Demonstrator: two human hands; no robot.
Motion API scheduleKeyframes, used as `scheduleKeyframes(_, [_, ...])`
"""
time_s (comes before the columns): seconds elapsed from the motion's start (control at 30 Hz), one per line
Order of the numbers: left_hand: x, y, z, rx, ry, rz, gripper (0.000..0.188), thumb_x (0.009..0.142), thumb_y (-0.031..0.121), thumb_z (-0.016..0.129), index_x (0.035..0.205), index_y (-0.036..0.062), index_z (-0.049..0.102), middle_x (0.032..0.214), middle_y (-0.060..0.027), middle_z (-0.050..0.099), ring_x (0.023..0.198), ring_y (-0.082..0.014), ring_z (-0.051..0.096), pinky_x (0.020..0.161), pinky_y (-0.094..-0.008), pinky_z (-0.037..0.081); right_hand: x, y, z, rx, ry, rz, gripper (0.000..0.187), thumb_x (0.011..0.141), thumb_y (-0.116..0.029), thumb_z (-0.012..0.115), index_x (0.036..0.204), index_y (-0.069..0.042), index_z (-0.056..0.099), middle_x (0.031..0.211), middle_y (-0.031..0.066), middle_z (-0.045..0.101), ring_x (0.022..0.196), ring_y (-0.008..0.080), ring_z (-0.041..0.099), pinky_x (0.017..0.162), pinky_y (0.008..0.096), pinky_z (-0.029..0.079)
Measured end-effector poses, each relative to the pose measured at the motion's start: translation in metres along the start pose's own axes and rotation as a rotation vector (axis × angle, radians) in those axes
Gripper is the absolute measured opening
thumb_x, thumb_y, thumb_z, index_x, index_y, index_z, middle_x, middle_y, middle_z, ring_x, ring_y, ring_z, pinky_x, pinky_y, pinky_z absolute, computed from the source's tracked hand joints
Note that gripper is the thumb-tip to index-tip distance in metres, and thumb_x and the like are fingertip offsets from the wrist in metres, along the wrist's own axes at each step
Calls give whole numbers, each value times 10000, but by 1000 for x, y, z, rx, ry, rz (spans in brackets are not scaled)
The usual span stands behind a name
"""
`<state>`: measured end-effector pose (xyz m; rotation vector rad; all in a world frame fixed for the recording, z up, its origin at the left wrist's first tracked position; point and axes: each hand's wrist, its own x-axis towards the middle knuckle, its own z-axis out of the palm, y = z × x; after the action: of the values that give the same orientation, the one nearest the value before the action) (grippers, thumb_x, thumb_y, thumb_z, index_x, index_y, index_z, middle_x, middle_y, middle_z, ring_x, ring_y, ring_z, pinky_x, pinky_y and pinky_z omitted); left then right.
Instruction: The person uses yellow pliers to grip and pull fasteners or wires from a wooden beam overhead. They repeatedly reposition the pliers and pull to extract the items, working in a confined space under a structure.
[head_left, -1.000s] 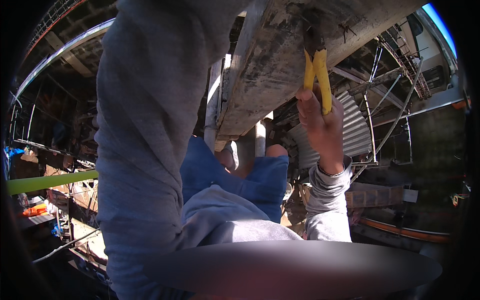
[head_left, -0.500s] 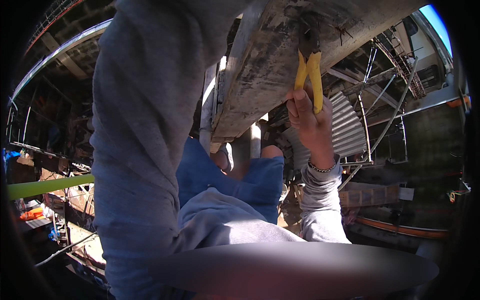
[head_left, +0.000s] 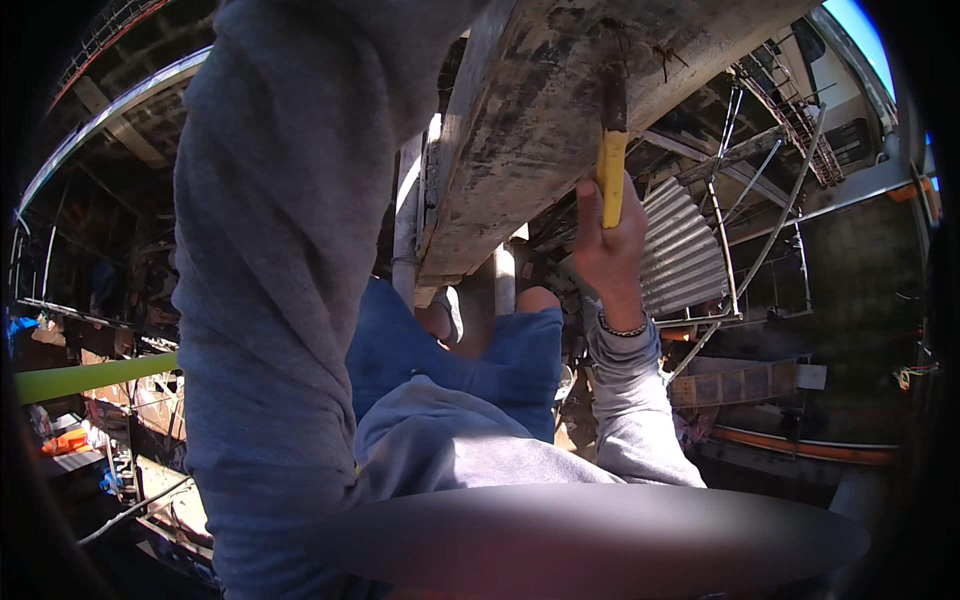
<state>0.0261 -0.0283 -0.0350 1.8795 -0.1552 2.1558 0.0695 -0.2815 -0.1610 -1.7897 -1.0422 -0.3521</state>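
Right hand (head_left: pixel 608 240) grips yellow-handled pliers (head_left: pixel 611 150).

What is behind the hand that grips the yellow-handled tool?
Behind the right hand and its yellow-handled tool lies a corrugated metal sheet, with thin steel rods beyond it. The hand covers the sheet's left edge; the tool's tip against the concrete beam is unclear.

A stained, grey concrete beam (head_left: pixel 540 130) slants overhead; the dark head of 1 yellow-handled tool (head_left: pixel 611 170) touches its weathered underside
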Motion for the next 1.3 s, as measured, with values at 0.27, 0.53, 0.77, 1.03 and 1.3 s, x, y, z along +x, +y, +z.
scheduleKeyframes(0.27, [-5, 5, 13, -29, -30, 1, 242, 804, 103, 799, 1001, 34, 677, 928, -87, 637, 830, -239, 617, 721, -369, 491, -104, -32, 62, 970, -597, 648, 347, 1071, -353, 587, 884, -63, 549, 654, -50, 444, 523, 52, 385, 472, 249, 295])
scheduleKeyframes(0.53, [22, 4, 17, -32, -69, 73, 233, 793, 91, 808, 983, 35, 685, 911, -86, 639, 813, -237, 619, 710, -368, 490, -170, -18, 56, 985, -535, 834, 322, 1085, -324, 556, 1183, -18, 554, 803, -21, 527, 639, 42, 438, 548, 214, 349])
scheduleKeyframes(0.77, [19, 19, 15, -114, -123, 149, 225, 784, 81, 815, 967, 35, 691, 896, -84, 641, 799, -235, 621, 701, -367, 490, -118, -12, -23, 613, -132, 473, 539, 1057, -351, 536, 1412, 54, 525, 962, 36, 615, 739, 98, 516, 703, 267, 448])
scheduleKeyframes(1.03, [-16, 68, -15, 22, -305, 367, 218, 774, 70, 824, 948, 36, 698, 879, -82, 643, 783, -234, 624, 691, -367, 489, -140, -9, -23, 1006, -207, 911, 508, 1085, -325, 505, 1442, 36, 516, 1207, 90, 634, 987, 161, 615, 697, 282, 543])
scheduleKeyframes(1.3, [-10, 71, -31, 338, -517, 479, 204, 815, 208, 872, 906, 84, 738, 836, -32, 719, 765, -214, 688, 669, -335, 546, -133, 14, -8, 1296, -122, 641, 594, 1085, -294, 467, 1540, 71, 352, 1459, 201, 549, 1226, 276, 613, 907, 373, 542])
